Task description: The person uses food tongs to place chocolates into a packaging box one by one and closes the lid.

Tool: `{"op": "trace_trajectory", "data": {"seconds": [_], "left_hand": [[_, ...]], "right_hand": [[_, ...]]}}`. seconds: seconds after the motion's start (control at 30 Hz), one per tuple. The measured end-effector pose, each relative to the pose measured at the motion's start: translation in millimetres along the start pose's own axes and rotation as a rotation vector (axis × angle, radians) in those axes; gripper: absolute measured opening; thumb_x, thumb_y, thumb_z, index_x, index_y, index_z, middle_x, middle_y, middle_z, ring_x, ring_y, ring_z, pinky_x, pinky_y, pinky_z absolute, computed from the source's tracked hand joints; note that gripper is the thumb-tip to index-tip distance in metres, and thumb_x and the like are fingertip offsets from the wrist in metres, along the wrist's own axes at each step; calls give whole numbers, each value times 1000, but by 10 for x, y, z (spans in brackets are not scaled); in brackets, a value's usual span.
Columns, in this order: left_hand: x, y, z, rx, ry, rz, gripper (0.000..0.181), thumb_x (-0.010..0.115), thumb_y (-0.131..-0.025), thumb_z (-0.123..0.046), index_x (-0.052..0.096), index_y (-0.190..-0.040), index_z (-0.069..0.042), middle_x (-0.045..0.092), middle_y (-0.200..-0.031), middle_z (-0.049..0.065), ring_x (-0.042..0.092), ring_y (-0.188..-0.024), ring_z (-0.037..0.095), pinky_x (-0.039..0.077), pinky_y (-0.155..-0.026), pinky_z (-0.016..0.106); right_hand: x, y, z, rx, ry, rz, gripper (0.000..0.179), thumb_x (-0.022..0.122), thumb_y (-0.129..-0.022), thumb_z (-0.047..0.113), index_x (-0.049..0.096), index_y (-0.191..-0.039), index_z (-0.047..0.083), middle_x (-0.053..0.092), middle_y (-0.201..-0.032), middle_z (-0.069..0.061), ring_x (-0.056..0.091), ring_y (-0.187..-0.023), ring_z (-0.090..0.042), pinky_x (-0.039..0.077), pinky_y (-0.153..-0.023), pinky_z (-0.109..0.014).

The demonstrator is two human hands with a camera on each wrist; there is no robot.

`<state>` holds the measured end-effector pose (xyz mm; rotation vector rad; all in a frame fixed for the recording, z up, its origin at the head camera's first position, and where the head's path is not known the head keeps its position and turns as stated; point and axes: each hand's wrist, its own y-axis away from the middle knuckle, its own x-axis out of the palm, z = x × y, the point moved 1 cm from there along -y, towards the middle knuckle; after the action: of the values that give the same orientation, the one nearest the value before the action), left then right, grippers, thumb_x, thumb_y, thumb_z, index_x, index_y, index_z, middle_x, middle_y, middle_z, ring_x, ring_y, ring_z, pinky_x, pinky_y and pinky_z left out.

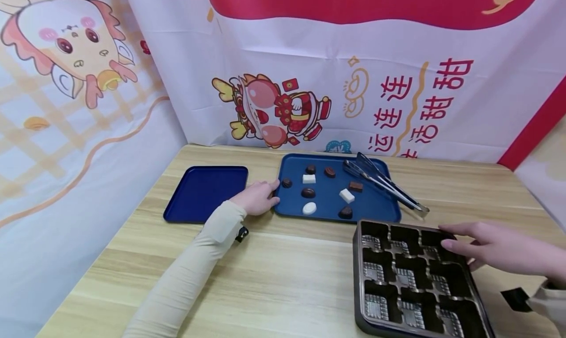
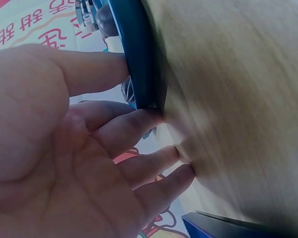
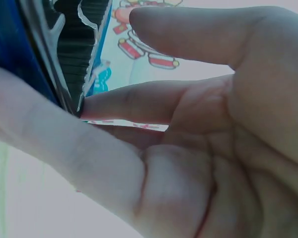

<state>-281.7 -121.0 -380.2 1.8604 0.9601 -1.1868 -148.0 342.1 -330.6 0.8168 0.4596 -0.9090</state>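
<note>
My left hand [image 1: 256, 198] touches the left edge of a blue tray [image 1: 373, 208] on which several chocolates lie. In the left wrist view, the thumb [image 2: 97, 72] rests against the tray's rim, and other fingertips reach down to the wood. Brown, dark and white pieces are among them, such as an oval white chocolate [image 1: 309, 208]. My right hand [image 1: 499, 244] is at the far right corner of a dark compartmented box [image 1: 358, 279]. One finger [image 3: 134, 101] touches the box's corner in the right wrist view, while the thumb stands apart there.
Metal tongs [image 1: 384, 183] lie across the chocolate tray's right end and extend past its rim. A second, smaller dark blue tray [image 1: 208, 195] lies to the left. Printed cloth [image 1: 190, 58] hangs behind the wooden table [image 1: 283, 284].
</note>
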Motion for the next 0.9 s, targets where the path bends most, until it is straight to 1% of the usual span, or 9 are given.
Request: {"op": "trace_trajectory", "data": {"seconds": [0.17, 0.27, 0.33, 0.47, 0.53, 0.63, 0.77, 0.83, 0.9], "left_hand": [[-8, 15, -26, -7, 16, 11, 60, 53, -104, -25, 29, -153, -1, 40, -149, 19, 35, -138, 34, 29, -111, 45], [-4, 13, -31, -14, 21, 16, 60, 52, -104, -26, 28, -153, -2, 39, -150, 18, 33, -140, 34, 27, -112, 45], [3, 9, -30, -18, 23, 18, 60, 52, -104, -26, 28, -153, -2, 39, -150, 17, 31, -140, 34, 26, -112, 45], [10, 7, -26, -27, 27, 22, 59, 52, -104, -26, 28, -154, -3, 38, -151, 17, 30, -141, 34, 25, -113, 45], [7, 10, -29, -29, 31, 24, 59, 51, -104, -26, 28, -154, -3, 38, -151, 17, 29, -141, 34, 24, -113, 45], [-2, 20, -41, -32, 36, 25, 59, 51, -105, -25, 27, -154, -3, 37, -151, 17, 28, -142, 34, 24, -113, 46], [-14, 36, -54, -37, 38, 27, 59, 51, -105, -25, 27, -154, -3, 37, -151, 16, 26, -142, 35, 23, -113, 46], [-17, 38, -53, -38, 42, 29, 59, 51, -105, -25, 27, -154, -3, 37, -152, 16, 26, -143, 35, 23, -113, 46], [-20, 36, -50, -35, 45, 30, 59, 51, -105, -25, 27, -154, -3, 37, -152, 16, 26, -143, 35, 23, -113, 46]], "right_hand": [[74, -4, 56, -62, -10, -2, 66, 58, -101, 29, 35, -142, -18, 47, -134, -34, 67, -96, -25, 57, -63, -31], [112, 3, 100, -105, 17, -6, 65, 56, -102, 30, 36, -143, -15, 45, -136, -35, 69, -89, -18, 56, -65, -28], [137, 2, 135, -137, 53, -13, 63, 55, -103, 31, 37, -144, -13, 49, -133, -33, 69, -83, -12, 56, -66, -28], [189, -11, 205, -205, 167, -61, 58, 54, -103, 33, 44, -143, -8, 60, -124, -20, 65, -77, -3, 54, -68, -28], [215, -21, 236, -233, 218, -91, 57, 55, -102, 35, 47, -141, -5, 62, -122, -14, 63, -80, -1, 53, -68, -28], [255, -30, 280, -269, 241, -114, 55, 57, -102, 35, 50, -140, -5, 60, -126, -16, 64, -86, -2, 53, -68, -29], [307, -34, 351, -292, 278, -140, 55, 57, -101, 38, 53, -139, -2, 59, -131, -14, 63, -103, -13, 54, -77, -32], [337, -37, 388, -304, 301, -157, 56, 57, -100, 40, 54, -138, 0, 59, -132, -13, 60, -108, -14, 53, -81, -34], [368, -45, 421, -305, 260, -142, 58, 57, -101, 40, 51, -140, -2, 57, -133, -16, 64, -101, -10, 53, -81, -33]]}}
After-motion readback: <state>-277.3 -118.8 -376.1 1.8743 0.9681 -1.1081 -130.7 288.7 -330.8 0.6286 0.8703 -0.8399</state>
